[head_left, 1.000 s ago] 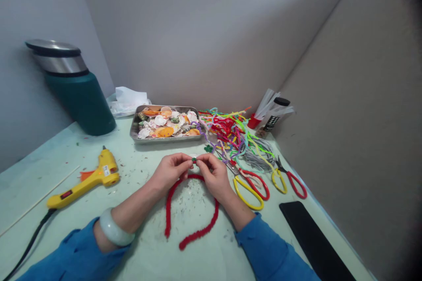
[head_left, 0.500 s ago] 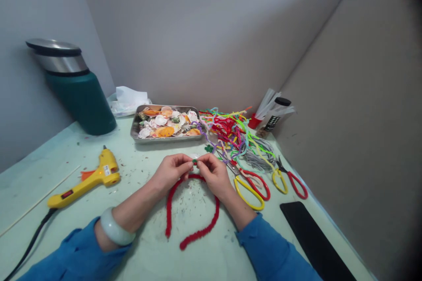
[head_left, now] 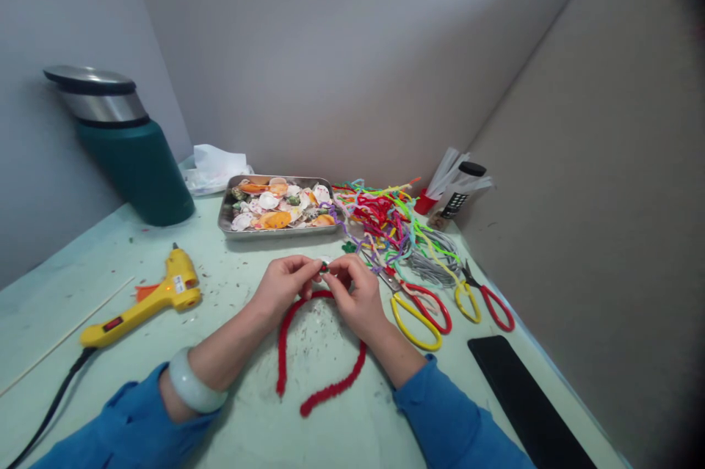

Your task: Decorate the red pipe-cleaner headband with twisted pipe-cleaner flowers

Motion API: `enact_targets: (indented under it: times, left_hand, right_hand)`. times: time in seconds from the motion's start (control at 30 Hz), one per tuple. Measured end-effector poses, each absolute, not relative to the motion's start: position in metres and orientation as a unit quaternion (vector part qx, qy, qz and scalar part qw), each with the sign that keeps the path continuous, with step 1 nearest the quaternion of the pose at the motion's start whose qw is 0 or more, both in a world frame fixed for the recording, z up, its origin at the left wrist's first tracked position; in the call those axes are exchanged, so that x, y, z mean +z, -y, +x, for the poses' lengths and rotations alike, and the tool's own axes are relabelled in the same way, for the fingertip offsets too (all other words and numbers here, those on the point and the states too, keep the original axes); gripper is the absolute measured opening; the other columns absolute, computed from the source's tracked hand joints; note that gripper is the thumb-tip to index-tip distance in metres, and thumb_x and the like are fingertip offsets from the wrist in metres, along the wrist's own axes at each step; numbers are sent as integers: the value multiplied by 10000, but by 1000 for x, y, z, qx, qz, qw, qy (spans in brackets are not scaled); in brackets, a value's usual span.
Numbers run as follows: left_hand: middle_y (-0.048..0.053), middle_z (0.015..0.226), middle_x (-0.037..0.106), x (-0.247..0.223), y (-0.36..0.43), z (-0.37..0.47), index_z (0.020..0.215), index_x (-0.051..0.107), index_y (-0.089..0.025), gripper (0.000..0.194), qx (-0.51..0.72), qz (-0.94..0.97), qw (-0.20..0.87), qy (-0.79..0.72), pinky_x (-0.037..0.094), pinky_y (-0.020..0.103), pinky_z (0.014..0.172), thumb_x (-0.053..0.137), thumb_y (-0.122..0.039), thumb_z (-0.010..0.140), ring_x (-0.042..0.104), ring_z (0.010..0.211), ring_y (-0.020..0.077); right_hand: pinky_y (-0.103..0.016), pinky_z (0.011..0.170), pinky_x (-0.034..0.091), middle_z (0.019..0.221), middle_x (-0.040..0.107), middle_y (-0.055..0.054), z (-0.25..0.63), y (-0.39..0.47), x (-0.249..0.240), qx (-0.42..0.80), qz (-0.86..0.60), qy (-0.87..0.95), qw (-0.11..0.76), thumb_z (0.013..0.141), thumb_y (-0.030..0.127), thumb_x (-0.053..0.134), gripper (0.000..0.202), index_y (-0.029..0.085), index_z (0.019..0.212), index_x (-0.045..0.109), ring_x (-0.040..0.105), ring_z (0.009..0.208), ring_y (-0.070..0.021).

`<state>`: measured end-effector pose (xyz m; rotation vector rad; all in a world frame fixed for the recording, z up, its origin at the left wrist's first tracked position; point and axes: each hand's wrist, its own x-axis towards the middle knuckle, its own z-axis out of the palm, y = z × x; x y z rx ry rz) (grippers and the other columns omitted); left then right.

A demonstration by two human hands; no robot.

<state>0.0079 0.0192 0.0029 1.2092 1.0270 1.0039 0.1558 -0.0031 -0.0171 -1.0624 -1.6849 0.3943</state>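
Note:
Between my fingertips is a small green and red piece [head_left: 324,268], too small to make out fully. My left hand [head_left: 286,284] pinches it from the left with thumb and forefinger. On its other side, my right hand [head_left: 355,291] also has thumb and fingers closed at the piece. Below both hands a fuzzy red pipe cleaner [head_left: 337,387] lies on the table in an open loop, its top partly covered by my right hand. Just right of my hands lie scissors [head_left: 417,321] with one red and one yellow handle.
Behind my hands stand a metal tray of shells [head_left: 275,234] and a heap of coloured pipe cleaners [head_left: 385,219]. A yellow glue gun [head_left: 148,300], a thin stick [head_left: 71,333] and a green bottle [head_left: 135,168] are left. Right lie more scissors [head_left: 485,296] and a black strip [head_left: 523,395].
My right thumb has shifted slightly lower and the right fingers have lifted a little, showing more of the small green and red piece. Everything on the table stays in place.

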Motion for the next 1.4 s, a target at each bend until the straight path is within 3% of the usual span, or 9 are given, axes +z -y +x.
enact_targets:
  times: [0.33,0.67,1.13,1.4]
  left_hand:
    - [-35,486,537,3,-20,10,712,630,-136,252,437,542,576,-427,332,219,467,696,-372,655,431,432,87]
    - [-47,475,524,-1,-21,10,691,589,-151,200,438,558,557,-431,327,208,449,667,-332,660,433,424,85]
    - [-45,506,550,5,-19,9,680,575,-141,213,434,492,629,-418,326,201,460,687,-322,665,455,414,68]
    - [-56,460,509,-4,-23,9,691,564,-148,203,422,560,563,-438,322,203,456,641,-335,707,418,419,77]
  right_hand:
    - [-274,629,429,791,589,-35,156,2,-17,137,-461,697,532,865,202,519,75,189,851,591,540,700,-148]
    - [-301,684,450,831,622,-54,154,4,-22,99,-465,720,506,868,195,507,83,201,872,590,577,795,-179]
    - [-263,617,434,783,609,-28,156,1,-20,181,-469,689,523,854,199,517,89,187,874,603,544,669,-141]
    - [-254,588,400,689,564,-11,156,-1,-20,178,-486,686,512,818,182,516,80,166,779,583,514,613,-132]
